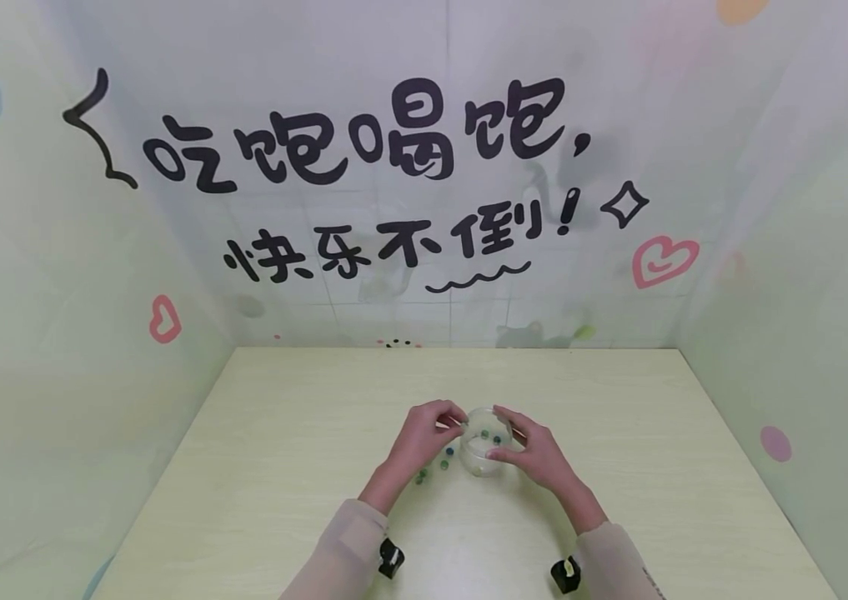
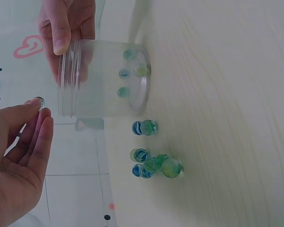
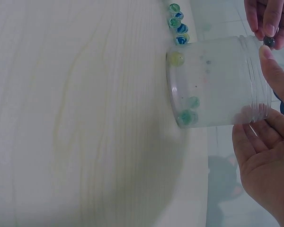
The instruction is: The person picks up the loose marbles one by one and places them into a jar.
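Pale sleeves (image 1: 341, 546) lie nearest us. Left hand (image 1: 424, 435), ahead of them: thumb and a fingertip pinch one marble (image 2: 41, 101) beside the mouth of a clear jar (image 3: 213, 80). Right hand (image 1: 544, 454): thumb and fingers curl round the jar's neck. Loose marbles (image 2: 149, 164) lie on the table (image 1: 281, 417), below the left fingers. We judge the work partly done: a few marbles inside (image 2: 123, 92) sit near the jar's bottom, below the right fingers; the pinched one and the loose ones remain outside. Jar stands upright between both sets of fingers, mouth up, long axis vertical. Well beyond all fingertips we note the lettered wall (image 1: 393, 196).
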{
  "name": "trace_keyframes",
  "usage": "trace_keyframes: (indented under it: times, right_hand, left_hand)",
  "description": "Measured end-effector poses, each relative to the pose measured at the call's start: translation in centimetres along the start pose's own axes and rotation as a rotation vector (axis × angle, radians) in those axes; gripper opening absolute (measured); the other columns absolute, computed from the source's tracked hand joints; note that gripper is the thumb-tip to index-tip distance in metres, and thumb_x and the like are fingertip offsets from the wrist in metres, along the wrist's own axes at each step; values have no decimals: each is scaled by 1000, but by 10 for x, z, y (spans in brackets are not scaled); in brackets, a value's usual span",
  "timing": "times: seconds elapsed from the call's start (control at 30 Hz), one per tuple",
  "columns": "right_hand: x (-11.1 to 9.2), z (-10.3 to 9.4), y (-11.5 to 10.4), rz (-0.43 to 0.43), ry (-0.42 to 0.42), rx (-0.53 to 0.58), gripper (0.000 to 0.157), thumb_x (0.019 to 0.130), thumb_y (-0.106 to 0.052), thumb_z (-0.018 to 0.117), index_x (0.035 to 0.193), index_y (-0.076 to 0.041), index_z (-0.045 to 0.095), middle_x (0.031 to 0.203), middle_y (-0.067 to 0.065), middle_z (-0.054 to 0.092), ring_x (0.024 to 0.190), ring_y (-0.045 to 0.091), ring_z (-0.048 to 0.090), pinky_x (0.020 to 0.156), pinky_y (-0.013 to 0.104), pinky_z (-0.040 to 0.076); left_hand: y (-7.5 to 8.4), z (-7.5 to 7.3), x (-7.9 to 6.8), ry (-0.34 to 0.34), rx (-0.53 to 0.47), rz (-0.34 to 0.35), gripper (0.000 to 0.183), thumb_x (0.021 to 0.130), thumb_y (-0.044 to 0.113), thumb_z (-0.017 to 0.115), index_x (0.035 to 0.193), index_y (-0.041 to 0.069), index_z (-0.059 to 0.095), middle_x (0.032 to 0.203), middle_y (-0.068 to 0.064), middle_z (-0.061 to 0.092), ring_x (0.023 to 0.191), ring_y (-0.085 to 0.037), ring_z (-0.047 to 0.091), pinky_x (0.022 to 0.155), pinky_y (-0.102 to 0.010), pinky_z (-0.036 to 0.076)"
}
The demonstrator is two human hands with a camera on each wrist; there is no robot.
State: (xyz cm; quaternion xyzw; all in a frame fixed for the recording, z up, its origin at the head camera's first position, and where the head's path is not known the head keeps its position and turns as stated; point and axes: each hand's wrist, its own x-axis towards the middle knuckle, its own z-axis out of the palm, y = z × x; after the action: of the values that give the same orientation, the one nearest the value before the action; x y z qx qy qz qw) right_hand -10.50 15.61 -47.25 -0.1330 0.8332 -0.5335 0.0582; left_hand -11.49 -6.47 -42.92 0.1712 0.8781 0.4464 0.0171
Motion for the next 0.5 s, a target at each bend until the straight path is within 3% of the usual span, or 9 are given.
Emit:
trace_keyframes:
  times: [0.5]
  right_hand:
    - [0,-1,-1,-15,-2,-6,74,82,-19,81,146,-3,47,150,19,48,142,37,43,112,47,42]
  left_hand:
    - [3,2,3,2,-2,19,11,91,4,70,100,9,71,99,-6,74,92,-20,71,80,-22,59]
